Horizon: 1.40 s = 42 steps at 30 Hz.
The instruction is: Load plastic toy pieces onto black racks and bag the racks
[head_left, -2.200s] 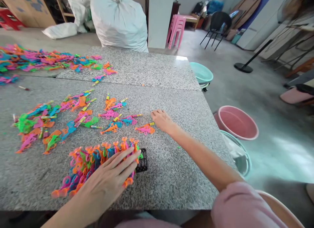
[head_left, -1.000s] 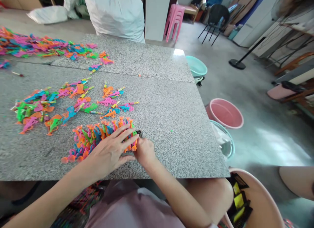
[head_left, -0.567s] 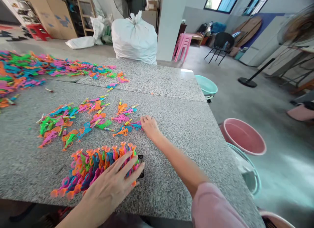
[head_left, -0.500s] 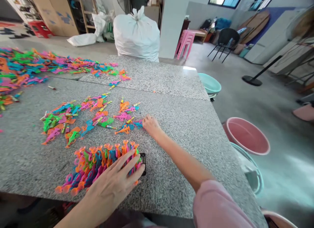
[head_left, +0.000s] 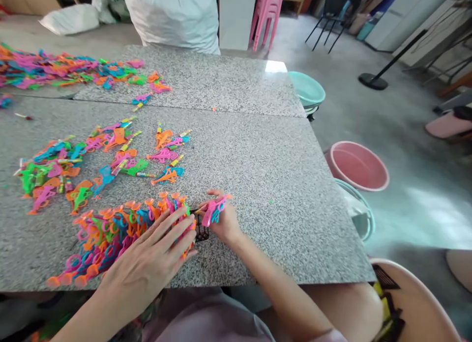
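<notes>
My left hand [head_left: 158, 243] lies with its fingers stretched over the right end of a packed row of small plastic toy guns [head_left: 121, 224], orange, pink, blue and green, with orange suction-cup tips. From under that end sticks out a black open-grid tray [head_left: 201, 230]. Just right of it, my right hand [head_left: 226, 221] is closed on a pink toy gun [head_left: 211, 212], with blue plastic showing against it. Beyond the row, loose toy guns [head_left: 167, 175] with yellow-labelled parts lie scattered on the speckled stone table [head_left: 254, 150].
A larger heap of toy guns [head_left: 66, 69] covers the far left of the table. Behind the table stands a big white sack [head_left: 173, 17]. Along its right side are a teal basin [head_left: 308, 86], a pink basin [head_left: 354, 167] and a peach tub [head_left: 416, 293] on the floor.
My right hand has come back from the loose toy guns to the tray, bringing a pink one with blue plastic. My left hand stays on the row. The view has tilted down.
</notes>
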Available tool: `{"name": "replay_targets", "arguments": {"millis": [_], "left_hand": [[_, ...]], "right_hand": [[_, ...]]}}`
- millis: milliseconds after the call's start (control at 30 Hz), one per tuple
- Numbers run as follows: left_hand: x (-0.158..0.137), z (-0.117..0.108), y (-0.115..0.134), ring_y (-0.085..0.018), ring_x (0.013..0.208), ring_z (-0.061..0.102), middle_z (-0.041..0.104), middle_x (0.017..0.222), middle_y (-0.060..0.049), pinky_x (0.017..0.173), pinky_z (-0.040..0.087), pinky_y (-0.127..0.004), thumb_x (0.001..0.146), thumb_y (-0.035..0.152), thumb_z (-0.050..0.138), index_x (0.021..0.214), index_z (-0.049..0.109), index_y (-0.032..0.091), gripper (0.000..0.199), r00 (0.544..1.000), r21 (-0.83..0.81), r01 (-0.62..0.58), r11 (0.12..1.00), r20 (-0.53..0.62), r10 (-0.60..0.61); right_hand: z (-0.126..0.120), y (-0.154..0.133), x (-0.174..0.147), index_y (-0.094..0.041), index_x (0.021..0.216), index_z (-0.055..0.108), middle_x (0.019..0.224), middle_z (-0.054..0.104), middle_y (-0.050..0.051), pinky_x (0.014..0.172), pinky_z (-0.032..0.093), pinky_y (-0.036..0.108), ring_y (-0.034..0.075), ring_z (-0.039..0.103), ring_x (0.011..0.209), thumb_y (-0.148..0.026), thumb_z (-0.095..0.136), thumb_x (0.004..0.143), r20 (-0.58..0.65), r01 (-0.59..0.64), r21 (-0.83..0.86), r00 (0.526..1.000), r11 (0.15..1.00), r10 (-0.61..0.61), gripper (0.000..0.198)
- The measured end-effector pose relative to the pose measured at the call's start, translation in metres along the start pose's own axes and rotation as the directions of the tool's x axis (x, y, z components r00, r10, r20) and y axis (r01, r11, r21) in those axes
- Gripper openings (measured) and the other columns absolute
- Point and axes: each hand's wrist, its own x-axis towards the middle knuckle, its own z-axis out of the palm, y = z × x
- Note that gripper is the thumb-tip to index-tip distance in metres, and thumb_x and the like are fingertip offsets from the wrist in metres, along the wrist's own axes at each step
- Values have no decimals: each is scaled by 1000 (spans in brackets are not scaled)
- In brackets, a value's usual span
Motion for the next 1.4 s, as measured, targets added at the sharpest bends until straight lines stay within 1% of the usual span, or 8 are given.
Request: {"name": "replay_targets", "arguments": {"millis": [200,500,667,767,900,1067,1267,1400], "left_hand": [[6,-7,1,-29,129,54,64,129,-12,107,47,-45,103,15,30,122,63,12,39,1000,36,16,999,19,-17],[12,-5,9,-21,140,42,60,140,-6,127,15,-37,107,29,35,114,68,16,36,990,-210,139,968,1,-142],[12,-2,9,-20,130,51,69,122,-3,119,30,-35,108,29,28,106,69,18,43,987,-162,160,974,12,-160],[14,-1,10,-19,128,52,71,117,-2,115,36,-33,108,31,30,104,68,20,40,988,-152,150,977,-18,-155],[15,-1,12,-17,127,53,71,114,0,114,37,-31,107,30,34,100,66,21,34,983,-160,174,972,-30,-181],[14,-2,12,-20,128,52,69,119,-2,111,43,-35,102,27,44,104,65,21,22,986,-189,169,967,42,-163],[14,-4,7,-26,135,46,66,120,-10,115,40,-44,102,24,44,111,64,13,25,992,-190,114,975,68,-102],[14,-4,5,-26,135,46,65,122,-11,115,41,-43,101,23,48,117,62,13,24,990,-237,131,963,87,-113]], "right_hand": [[-8,-9,18,-20,113,59,111,69,8,92,50,31,20,64,108,-11,61,84,240,274,-232,946,933,-218,29],[-16,-32,29,-16,115,55,82,68,4,68,46,27,18,63,73,-13,52,90,418,366,-338,884,867,-210,26],[-13,-22,22,-16,114,55,89,70,6,67,48,27,19,65,76,-14,56,88,375,319,-361,910,876,-176,27],[-23,-16,48,-20,115,58,104,71,4,80,51,26,17,66,93,-5,58,84,434,415,-294,861,861,-267,34],[-14,-27,119,-17,126,56,129,62,12,90,52,33,22,59,115,-1,49,90,352,508,-563,861,652,-366,40],[20,-45,170,-7,114,62,117,67,18,90,53,37,26,59,113,-9,39,100,488,602,-678,798,422,-355,27],[-42,-19,92,-12,118,59,110,69,15,80,54,33,22,68,94,-6,49,93,109,134,-587,990,798,-86,28],[-55,-7,4,-17,96,63,83,72,4,70,55,29,18,70,73,-16,66,82,111,-238,-36,964,971,240,14]]}}
